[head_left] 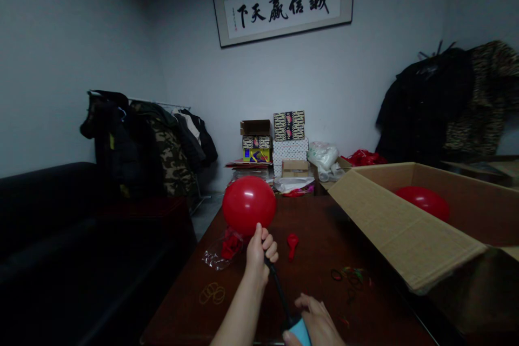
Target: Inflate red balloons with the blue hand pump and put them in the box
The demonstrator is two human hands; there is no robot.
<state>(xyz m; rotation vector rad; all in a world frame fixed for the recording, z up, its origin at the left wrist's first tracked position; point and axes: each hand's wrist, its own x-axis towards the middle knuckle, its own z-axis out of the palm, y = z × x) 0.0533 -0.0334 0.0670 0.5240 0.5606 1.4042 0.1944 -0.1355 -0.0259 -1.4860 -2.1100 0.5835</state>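
Observation:
An inflated red balloon stands above my left hand. My left fingers are closed round its neck, at the top of a black tube. That tube runs down to a light-blue hand pump at the bottom of the head view. Around the pump's blue body, my right hand is closed, with its lower part cut off by the frame. A flat, uninflated red balloon lies on the table to the right of my left hand. Left of that hand is a clear plastic bag with red pieces inside.
Yellowish rubber bands lie on the brown table, with dark and coloured bands at the right. A large open cardboard box holds another inflated red balloon. Stacked boxes stand behind; a black sofa is left.

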